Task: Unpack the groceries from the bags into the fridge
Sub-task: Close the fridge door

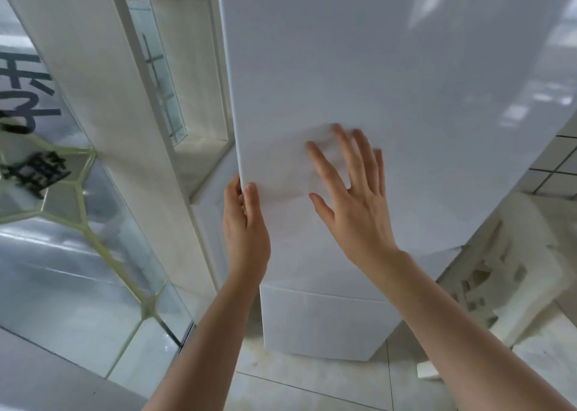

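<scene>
A tall white fridge (390,67) fills the middle and right of the head view, and its upper door looks closed. My left hand (245,223) grips the left edge of that upper door, thumb on the front face and fingers curled round the edge. To its right, my right hand (352,188) lies flat against the door front with fingers spread and straight. A lower white door or drawer front (321,320) shows beneath the hands. No bags or groceries are in view.
A white wall column (103,98) and a window recess (187,76) stand close on the fridge's left. Glass panels with black lettering (62,238) sit at far left. White foam packing pieces (512,270) lie on the tiled floor (312,385) at right.
</scene>
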Demonstrator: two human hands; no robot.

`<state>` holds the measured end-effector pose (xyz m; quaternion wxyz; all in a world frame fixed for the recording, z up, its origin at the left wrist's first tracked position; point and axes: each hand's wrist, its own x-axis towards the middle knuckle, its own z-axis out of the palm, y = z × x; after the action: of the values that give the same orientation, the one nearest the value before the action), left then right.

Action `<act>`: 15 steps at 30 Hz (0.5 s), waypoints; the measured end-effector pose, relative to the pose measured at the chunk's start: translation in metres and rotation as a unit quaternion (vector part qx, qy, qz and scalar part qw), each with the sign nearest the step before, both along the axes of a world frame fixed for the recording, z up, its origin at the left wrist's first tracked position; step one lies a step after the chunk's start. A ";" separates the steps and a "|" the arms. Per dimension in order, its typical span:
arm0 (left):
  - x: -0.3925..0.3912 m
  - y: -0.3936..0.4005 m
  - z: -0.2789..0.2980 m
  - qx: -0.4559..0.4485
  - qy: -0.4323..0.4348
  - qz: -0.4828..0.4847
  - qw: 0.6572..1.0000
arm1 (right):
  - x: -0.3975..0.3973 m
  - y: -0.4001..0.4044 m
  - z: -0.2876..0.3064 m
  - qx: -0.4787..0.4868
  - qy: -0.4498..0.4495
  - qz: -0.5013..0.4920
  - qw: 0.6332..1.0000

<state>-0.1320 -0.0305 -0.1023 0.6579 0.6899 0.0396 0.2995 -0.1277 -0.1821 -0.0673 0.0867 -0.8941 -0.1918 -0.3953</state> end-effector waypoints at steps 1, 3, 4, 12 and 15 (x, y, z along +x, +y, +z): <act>0.009 0.000 0.001 -0.003 0.003 0.008 1.000 | 0.008 0.000 0.000 -0.013 -0.005 -0.006 1.000; 0.028 0.000 0.002 -0.015 0.006 0.015 1.000 | 0.025 -0.002 -0.001 -0.034 -0.013 -0.013 0.999; 0.037 0.000 0.003 -0.023 0.006 0.017 1.000 | 0.034 -0.003 -0.001 -0.040 -0.015 -0.013 0.999; 0.102 -0.001 0.005 -0.049 0.003 0.020 0.999 | 0.086 -0.008 -0.008 -0.067 -0.011 -0.013 0.998; 0.120 -0.001 0.007 -0.053 0.010 0.010 0.998 | 0.100 -0.008 -0.009 -0.077 0.001 -0.022 0.997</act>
<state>-0.0120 -0.0314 -0.0955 0.6902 0.6563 0.0692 0.2968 -0.0280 -0.1898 -0.0759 0.0091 -0.9025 -0.2020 -0.3802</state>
